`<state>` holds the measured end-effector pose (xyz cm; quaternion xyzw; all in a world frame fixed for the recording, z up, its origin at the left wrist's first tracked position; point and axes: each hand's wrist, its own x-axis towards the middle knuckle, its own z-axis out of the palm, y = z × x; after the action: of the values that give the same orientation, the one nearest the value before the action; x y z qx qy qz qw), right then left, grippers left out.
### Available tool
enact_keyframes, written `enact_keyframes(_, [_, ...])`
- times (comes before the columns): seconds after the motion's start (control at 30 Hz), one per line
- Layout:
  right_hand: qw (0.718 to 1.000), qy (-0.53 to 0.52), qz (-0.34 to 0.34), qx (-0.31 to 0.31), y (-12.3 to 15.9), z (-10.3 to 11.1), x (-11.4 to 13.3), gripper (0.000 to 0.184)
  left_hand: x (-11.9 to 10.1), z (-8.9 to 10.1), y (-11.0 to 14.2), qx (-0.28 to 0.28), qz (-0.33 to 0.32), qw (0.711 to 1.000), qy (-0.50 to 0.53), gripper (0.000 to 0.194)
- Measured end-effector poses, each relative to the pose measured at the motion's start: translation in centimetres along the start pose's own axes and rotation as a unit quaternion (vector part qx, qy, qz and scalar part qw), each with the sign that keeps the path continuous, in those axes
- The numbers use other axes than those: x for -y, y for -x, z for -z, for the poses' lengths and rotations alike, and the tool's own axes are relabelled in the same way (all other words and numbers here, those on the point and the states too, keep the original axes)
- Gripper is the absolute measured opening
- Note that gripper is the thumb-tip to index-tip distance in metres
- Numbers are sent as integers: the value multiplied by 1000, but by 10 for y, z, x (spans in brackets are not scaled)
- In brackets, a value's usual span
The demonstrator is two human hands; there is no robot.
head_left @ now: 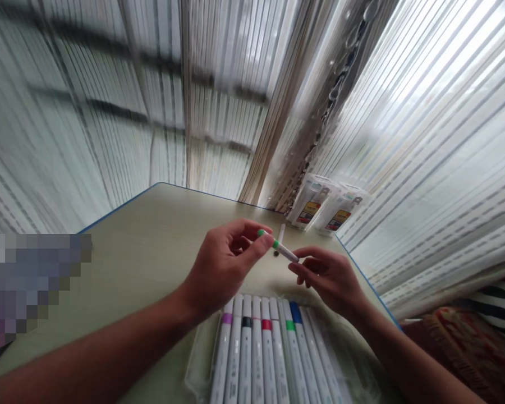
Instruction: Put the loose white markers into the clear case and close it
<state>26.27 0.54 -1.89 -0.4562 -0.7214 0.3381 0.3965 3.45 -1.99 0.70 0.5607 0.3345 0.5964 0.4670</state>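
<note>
At the far left a blocky, blurred patch [29, 280] covers whatever lies on the pale surface [143, 235], so I can't make it out. Next comes my left grip [225, 258], closed around the green end of a marker [286, 252], my thumb laid along it and my fingers partly hiding that end. The marker is held up over the middle of the surface, its long axis slanting: the green end points far and left, the white end near and right, towards my other hand.

On the near side sits a clear case [197, 359], its near edge cut off by the view, with a row of white markers [256, 353] whose long axes run from near to far. Their bands show purple, black, red, green and blue from left to right; the small print along them is too fine to read.

Beyond the held marker lies a slim white stick [281, 233], partly hidden. To the right, my right grip [330, 278] pinches the marker's white end between thumb and forefinger. Farther off stand two clear packs [322, 207] with yellow, red and dark labels, no word legible, in front of striped curtains [429, 140]. At the far right a patterned cloth [467, 348] is cut off by the edge.
</note>
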Motion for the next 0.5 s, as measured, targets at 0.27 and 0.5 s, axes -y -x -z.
enact_keyframes(0.27, [999, -30, 21, -21, -1, 0, 1, 24, 6, 2, -4, -20, 15, 1000, -15, 23])
enact_keyframes(0.5, [995, -71, 49, -47, 2, 0, 7, 20, 8, 3, -8, -33, 53, 998, 8, 26])
